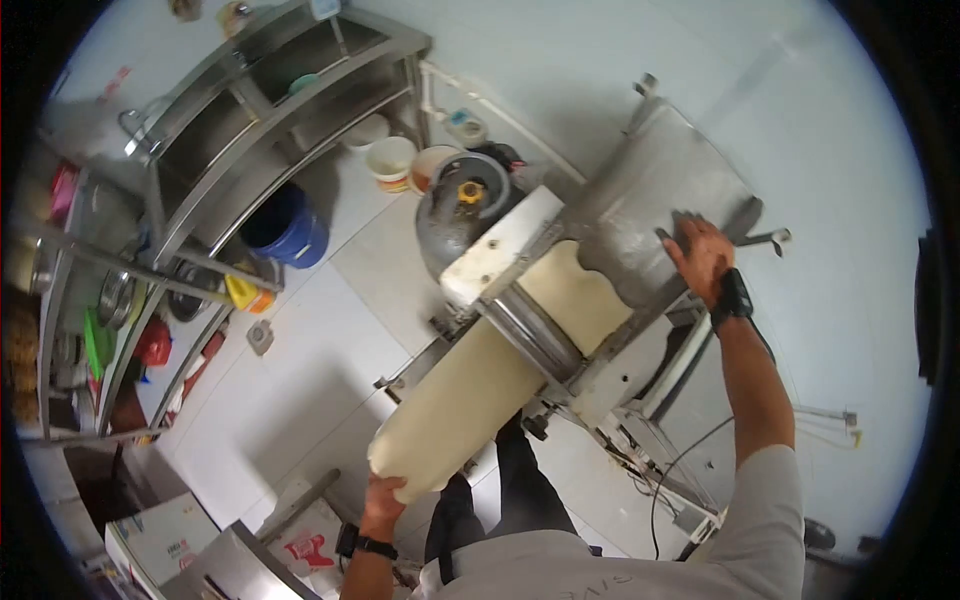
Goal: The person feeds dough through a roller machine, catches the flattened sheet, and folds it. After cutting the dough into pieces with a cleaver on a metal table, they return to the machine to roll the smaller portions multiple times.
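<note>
Left hand [384, 502] low, forearm angled up from the bottom edge, pinching the near corner of the dough [460, 400], some fingers hidden beneath it; right arm reaches up and forward, bent at the wrist, its hand [703, 252] palm-down with fingers spread on the metal tray [655, 180], just beside the sheet's far end. Dough pale cream, smooth, a long broad band with a rounded near end and a wavy far edge. It runs from the left grip up under the roller [535, 335] and onto the tray, short of the right fingertips.
</note>
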Demonstrator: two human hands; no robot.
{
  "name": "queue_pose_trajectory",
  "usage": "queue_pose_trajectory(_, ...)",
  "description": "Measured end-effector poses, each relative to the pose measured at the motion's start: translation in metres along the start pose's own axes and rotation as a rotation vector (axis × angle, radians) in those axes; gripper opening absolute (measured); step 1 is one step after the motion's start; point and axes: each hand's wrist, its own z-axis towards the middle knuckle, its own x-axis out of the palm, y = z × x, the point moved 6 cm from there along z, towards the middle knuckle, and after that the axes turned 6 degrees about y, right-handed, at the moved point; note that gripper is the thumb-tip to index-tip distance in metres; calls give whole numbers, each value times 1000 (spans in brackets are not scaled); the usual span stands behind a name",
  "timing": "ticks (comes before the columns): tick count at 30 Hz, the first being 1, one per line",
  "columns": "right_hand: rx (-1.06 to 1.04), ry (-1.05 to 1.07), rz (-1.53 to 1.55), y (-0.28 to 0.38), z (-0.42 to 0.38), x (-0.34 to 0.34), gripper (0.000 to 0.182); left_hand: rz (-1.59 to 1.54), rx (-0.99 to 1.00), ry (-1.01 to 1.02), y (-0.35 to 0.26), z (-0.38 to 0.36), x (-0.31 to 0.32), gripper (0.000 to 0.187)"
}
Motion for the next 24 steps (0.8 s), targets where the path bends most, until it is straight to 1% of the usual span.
queue_pose_trajectory(2,28,16,-47,-5,2,4,47,8,-29,1,-8,-9,1,69)
queue_pose_trajectory(4,-11,-11,0,-5,1,6,48,19,-46,-17,-10,-21,-10,71)
queue_pose_trajectory(6,-22,-15,23,-2,1,0,47,59,-18,-107,-17,-30,-21,73)
queue_pose_trajectory(9,-21,-52,-21,-2,-1,1,46,91,12,-142,-29,-47,-16,75)
queue_pose_trajectory(10,-15,-43,-13,-4,-1,2,46,101,5,-149,-32,-50,-16,75)
queue_pose_trajectory(12,-45,-98,-39,-2,-2,0,46,94,-12,-141,-38,-62,-18,75)
queue_pose_trajectory(14,-16,-57,-30,-4,-4,5,46,107,-15,-160,-44,-74,-24,76)
queue_pose_trajectory(16,-40,-91,-43,0,-4,-3,45,116,-11,-170,-49,-84,-26,76)
queue_pose_trajectory(18,-27,-64,-53,-3,-2,2,43,101,-9,-182,-56,-93,-21,77)
queue_pose_trajectory(20,-51,-150,-87,-1,-4,0,43,126,-7,-215,-64,-106,-24,78)
queue_pose_trajectory(22,-29,-118,-69,-2,-4,-1,44,150,-4,-247,-73,-118,-26,79)
queue_pose_trajectory(24,-8,-87,-53,-6,-3,5,44,108,-33,-213,-81,-126,-13,80)
